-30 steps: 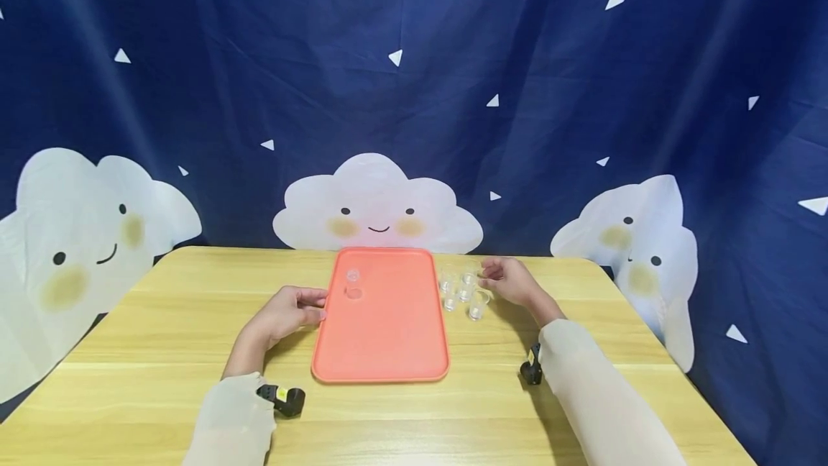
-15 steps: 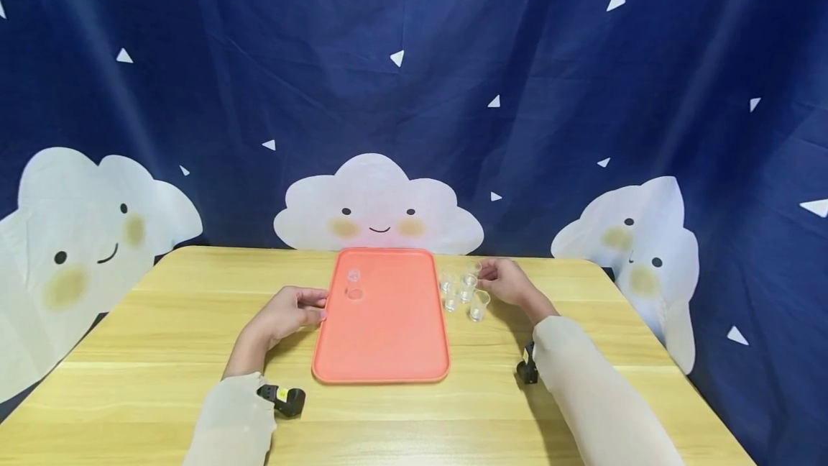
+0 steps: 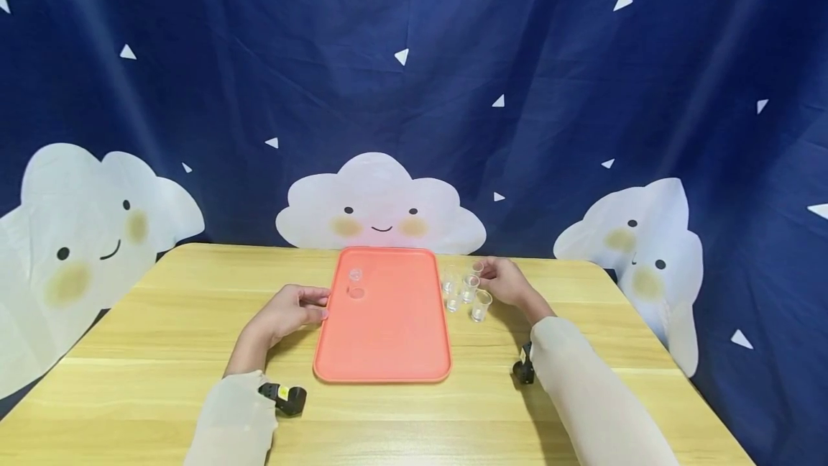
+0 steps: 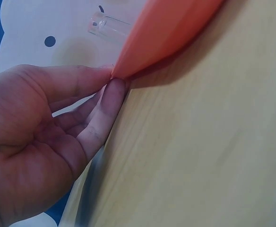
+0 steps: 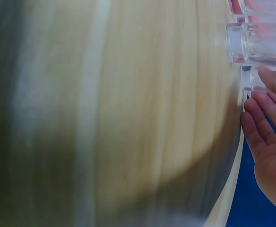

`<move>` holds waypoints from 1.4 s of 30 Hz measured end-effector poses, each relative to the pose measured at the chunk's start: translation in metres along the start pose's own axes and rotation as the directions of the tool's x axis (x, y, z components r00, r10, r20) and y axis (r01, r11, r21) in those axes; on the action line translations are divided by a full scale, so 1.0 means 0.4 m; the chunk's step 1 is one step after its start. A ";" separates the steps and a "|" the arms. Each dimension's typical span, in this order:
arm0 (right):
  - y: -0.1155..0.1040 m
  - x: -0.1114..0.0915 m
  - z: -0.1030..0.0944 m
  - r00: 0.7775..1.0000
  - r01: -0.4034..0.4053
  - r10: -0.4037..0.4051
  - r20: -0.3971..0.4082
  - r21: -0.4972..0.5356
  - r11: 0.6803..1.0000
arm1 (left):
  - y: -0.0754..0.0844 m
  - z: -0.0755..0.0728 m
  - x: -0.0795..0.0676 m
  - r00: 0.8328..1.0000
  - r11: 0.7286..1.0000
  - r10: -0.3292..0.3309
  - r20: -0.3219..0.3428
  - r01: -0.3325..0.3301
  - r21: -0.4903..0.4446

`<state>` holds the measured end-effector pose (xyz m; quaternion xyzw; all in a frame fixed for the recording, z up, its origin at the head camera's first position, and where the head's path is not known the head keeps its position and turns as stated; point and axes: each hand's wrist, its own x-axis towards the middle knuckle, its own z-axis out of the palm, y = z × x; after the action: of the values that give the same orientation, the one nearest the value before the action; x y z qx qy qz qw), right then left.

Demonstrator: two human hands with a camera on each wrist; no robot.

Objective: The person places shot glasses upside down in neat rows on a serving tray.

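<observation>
An orange-red tray (image 3: 388,336) lies on the table. My left hand (image 3: 284,315) pinches its left rim; the left wrist view shows thumb and finger meeting at the tray's edge (image 4: 152,38). On the tray's far left part stands a small clear shot glass (image 3: 356,283). Several more clear shot glasses are grouped just right of the tray, among them a near one (image 3: 480,306) and a middle one (image 3: 470,289). My right hand (image 3: 507,281) has its fingertips around the farthest shot glass (image 3: 477,270). In the right wrist view that glass (image 5: 255,82) is partly hidden by the thumb.
The light wooden table (image 3: 362,430) ends at its far edge against a dark blue curtain (image 3: 414,92) printed with white clouds. A black wrist camera (image 3: 282,398) sits on the left sleeve, another camera (image 3: 525,364) on the right.
My right hand has moved slightly left, onto the farthest shot glass. The left hand keeps to the tray's rim. The tray and its glass look the same.
</observation>
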<state>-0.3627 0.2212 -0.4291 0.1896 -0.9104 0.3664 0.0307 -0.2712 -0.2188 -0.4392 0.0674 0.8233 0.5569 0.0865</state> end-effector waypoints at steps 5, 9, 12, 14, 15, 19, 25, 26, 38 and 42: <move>0.000 -0.004 0.000 0.999 -0.033 0.034 -0.008 0.021 0.999 | -0.002 0.000 0.003 1.000 1.000 0.003 0.005 -0.003 -0.001; -0.005 -0.004 -0.004 0.998 -0.061 0.062 -0.014 0.036 0.997 | -0.004 -0.002 0.005 1.000 1.000 -0.001 0.009 0.001 -0.017; -0.008 -0.003 -0.009 0.999 -0.050 0.051 -0.016 0.038 0.998 | -0.005 -0.002 0.005 1.000 1.000 -0.005 0.006 0.005 -0.016; -0.010 -0.002 -0.014 0.999 -0.038 0.039 -0.015 0.044 0.998 | -0.004 -0.002 0.005 1.000 1.000 -0.007 0.002 0.007 -0.012; -0.011 -0.001 -0.017 0.999 -0.035 0.035 -0.017 0.045 0.998 | -0.003 -0.002 0.005 1.000 1.000 -0.007 0.002 0.007 -0.008; -0.019 0.003 -0.033 0.999 -0.032 0.033 -0.028 0.039 0.999 | -0.002 -0.002 0.004 1.000 1.000 -0.007 -0.002 0.007 -0.001; -0.041 0.014 -0.066 0.998 -0.036 0.036 -0.045 0.002 0.999 | -0.003 -0.001 0.005 1.000 1.000 -0.011 -0.006 0.011 0.005; -0.045 0.016 -0.071 0.998 -0.036 0.036 -0.045 -0.007 0.999 | -0.004 -0.001 0.005 1.000 1.000 -0.012 -0.006 0.012 0.003; -0.087 0.029 -0.106 0.999 0.017 -0.019 -0.038 -0.060 0.998 | 0.001 -0.002 0.000 1.000 1.000 0.001 -0.003 -0.001 0.005; -0.102 0.033 -0.109 0.999 0.045 -0.047 -0.024 -0.060 0.997 | 0.003 -0.002 -0.001 1.000 1.000 0.020 0.005 -0.020 0.008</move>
<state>-0.3637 0.2195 -0.3678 0.2047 -0.9158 0.3409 0.0562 -0.2710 -0.2190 -0.4377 0.0775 0.8245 0.5544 0.0828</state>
